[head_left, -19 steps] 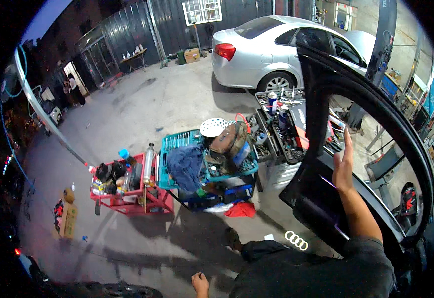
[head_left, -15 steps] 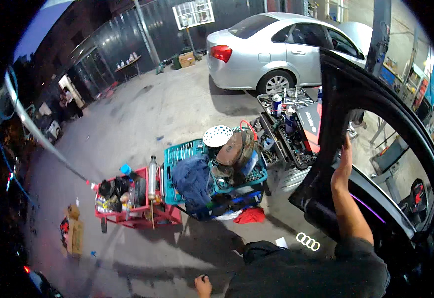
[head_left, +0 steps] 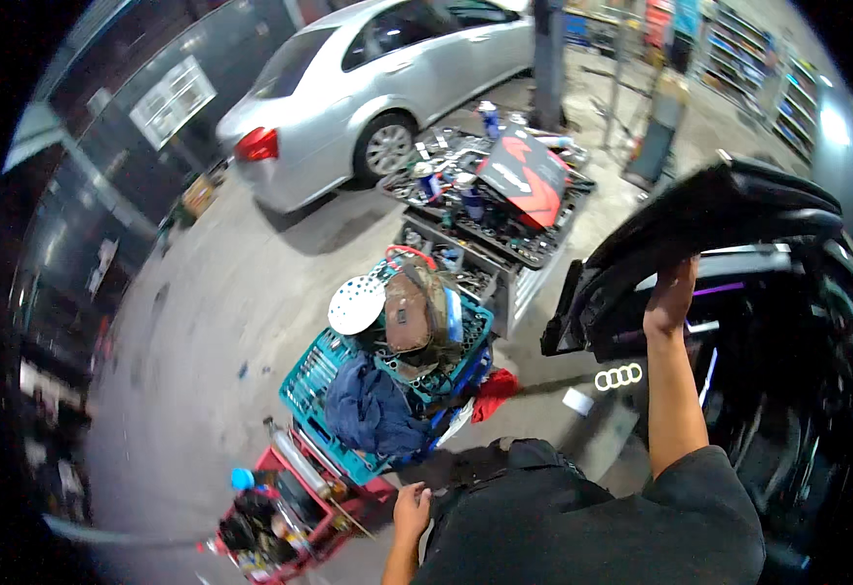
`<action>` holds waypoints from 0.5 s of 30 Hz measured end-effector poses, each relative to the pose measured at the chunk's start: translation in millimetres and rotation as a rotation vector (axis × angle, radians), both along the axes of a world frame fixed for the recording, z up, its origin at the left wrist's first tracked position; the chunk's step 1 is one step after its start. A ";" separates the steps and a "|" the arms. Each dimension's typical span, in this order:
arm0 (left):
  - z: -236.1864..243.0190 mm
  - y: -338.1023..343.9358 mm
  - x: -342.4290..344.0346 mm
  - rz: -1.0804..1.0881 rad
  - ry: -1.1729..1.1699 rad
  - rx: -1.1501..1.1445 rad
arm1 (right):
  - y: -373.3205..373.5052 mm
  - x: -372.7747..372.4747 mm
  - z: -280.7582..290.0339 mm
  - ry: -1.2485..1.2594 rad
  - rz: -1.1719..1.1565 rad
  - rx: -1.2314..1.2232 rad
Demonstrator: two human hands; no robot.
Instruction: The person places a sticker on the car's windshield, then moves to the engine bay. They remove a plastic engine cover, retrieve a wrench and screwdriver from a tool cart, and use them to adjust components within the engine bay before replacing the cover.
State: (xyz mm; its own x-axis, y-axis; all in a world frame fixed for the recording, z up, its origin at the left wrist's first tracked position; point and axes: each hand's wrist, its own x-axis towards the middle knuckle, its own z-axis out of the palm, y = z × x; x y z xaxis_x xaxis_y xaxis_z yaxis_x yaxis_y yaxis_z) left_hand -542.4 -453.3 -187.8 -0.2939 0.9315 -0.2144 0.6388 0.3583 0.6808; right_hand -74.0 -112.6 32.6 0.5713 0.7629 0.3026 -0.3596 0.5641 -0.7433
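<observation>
Head view: the right hand [head_left: 670, 297] is raised and grips the lower edge of the black car tailgate [head_left: 699, 229], held up at right. The left hand [head_left: 412, 509] hangs loosely curled, holding nothing, just beside the red cart [head_left: 280, 507] and teal crate [head_left: 348, 380]; open concrete floor [head_left: 221, 322] lies to the left.

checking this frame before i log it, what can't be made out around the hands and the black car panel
Head view, the only one:
- Right hand: fingers go behind the black car panel, so the grip is hidden.
- Left hand: small, low by the dark shirt; whether it touches anything cannot be told.
- Tool tray: items too small and blurred to name.
- Red cart: contents blurred near the fisheye rim.
- Car interior at right: too dark.
</observation>
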 end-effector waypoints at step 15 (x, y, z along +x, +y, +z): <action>11.8 141.8 27.2 -1.017 0.013 -0.135 | -378.7 23.6 21.0 0.427 -1.045 0.068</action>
State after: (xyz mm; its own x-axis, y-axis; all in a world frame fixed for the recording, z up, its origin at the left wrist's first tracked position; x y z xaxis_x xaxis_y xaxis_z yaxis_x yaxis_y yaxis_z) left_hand -515.2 -311.4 -176.0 0.6183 0.7096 -0.3379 0.6898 -0.2839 0.6660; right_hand -50.4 -491.4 53.6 0.9860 -0.1602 -0.0472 0.0952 0.7714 -0.6292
